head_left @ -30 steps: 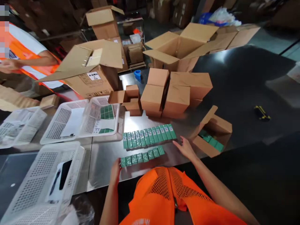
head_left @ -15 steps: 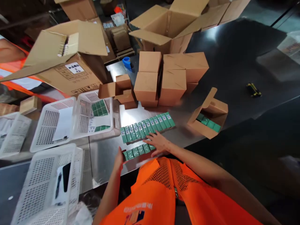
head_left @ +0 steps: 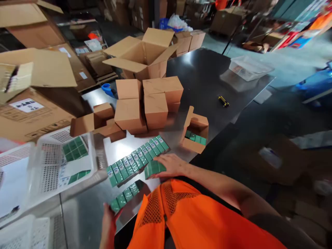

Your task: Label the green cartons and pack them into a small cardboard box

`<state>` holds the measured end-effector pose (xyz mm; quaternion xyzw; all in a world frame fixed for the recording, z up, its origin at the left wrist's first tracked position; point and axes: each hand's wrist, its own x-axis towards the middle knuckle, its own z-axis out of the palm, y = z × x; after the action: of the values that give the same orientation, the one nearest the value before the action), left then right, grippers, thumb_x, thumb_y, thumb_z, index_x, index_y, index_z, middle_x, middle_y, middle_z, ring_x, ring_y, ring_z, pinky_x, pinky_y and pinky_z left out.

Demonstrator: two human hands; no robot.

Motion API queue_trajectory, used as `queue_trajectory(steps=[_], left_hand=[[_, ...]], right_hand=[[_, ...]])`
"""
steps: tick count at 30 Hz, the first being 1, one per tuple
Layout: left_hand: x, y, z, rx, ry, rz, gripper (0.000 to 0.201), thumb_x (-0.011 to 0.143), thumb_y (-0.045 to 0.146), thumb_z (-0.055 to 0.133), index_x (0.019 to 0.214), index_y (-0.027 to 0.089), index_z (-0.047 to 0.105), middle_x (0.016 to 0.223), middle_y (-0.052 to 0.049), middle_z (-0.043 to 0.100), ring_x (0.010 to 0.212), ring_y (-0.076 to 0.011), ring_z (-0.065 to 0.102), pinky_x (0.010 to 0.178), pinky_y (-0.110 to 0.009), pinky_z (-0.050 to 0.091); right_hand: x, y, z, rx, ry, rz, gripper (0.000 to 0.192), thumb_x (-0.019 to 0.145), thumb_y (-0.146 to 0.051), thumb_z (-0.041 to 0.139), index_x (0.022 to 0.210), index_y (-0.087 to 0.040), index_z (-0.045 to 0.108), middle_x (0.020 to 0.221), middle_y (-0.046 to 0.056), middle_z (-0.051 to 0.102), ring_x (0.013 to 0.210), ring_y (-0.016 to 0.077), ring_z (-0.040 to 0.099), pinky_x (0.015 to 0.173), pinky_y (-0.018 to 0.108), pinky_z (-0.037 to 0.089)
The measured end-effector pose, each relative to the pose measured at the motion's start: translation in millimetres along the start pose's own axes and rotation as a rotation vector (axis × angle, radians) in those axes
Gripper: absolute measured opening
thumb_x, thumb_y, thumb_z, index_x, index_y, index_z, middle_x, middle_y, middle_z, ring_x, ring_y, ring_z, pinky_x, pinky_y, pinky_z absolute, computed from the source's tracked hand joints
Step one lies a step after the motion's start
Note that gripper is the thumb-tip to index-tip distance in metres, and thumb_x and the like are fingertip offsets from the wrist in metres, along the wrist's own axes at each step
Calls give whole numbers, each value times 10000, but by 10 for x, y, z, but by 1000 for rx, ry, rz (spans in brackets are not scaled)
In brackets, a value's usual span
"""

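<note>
Two hands working rows of green packets on a steel table.

Low in the frame, the right hand (head_left: 169, 164) lies flat, fingers together, on a few green packets (head_left: 153, 167) beside the long row of packets (head_left: 136, 159) at centre. At the bottom edge the left hand (head_left: 109, 221) touches the end of the short near row (head_left: 126, 195); I cannot tell how its fingers sit. An open small carton (head_left: 196, 133) with more green packets stands right of centre, stacked brown boxes (head_left: 145, 103) behind, a white basket (head_left: 66, 162) at left.
</note>
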<state>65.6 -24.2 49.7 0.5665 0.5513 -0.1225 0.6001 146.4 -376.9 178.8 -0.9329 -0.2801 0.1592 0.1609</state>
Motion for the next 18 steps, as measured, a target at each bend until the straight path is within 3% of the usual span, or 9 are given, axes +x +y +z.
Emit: queue_trajectory(steps=[4, 6, 8, 13, 18], left_hand=[[-36, -38, 20, -55, 10, 0, 423, 988, 413, 316, 1242, 219, 593, 1202, -94, 712, 1324, -311, 497, 1053, -467, 451], [-49, -39, 45, -59, 16, 12, 405, 979, 411, 346, 1248, 236, 592, 1258, -82, 689, 1333, -299, 486, 1051, -457, 447], [-49, -26, 71, -52, 18, 21, 399, 970, 420, 366, 1254, 255, 593, 1313, -69, 660, 1353, -292, 459, 1049, -460, 443], [-37, 38, 113, -27, 0, 14, 433, 956, 433, 360, 1309, 292, 569, 1455, -40, 542, 1367, -276, 425, 1009, -420, 478], [-63, 32, 140, -38, 19, -14, 531, 942, 465, 364, 1426, 285, 486, 1511, -50, 463, 1362, -284, 411, 913, -357, 543]], right_hand=[[-859, 478, -741, 43, 305, 297, 776, 860, -752, 483, 1385, -182, 525, 1295, 129, 649, 1149, 311, 635, 933, 402, 520], [-1151, 781, -992, -102, 373, 437, 751, 876, -743, 456, 1375, -186, 531, 1285, 137, 652, 1125, 321, 647, 917, 417, 526], [-1274, 1089, -1113, -245, 361, 583, 737, 887, -741, 431, 1358, -185, 539, 1261, 150, 660, 1094, 336, 658, 870, 426, 537], [-1035, 1763, -1020, -283, 353, 744, 707, 920, -690, 426, 1407, -181, 479, 1263, 169, 653, 1083, 336, 658, 836, 400, 535], [-791, 2125, -783, -205, 327, 749, 683, 922, -667, 459, 1403, -184, 485, 1314, 176, 626, 1141, 349, 628, 870, 412, 521]])
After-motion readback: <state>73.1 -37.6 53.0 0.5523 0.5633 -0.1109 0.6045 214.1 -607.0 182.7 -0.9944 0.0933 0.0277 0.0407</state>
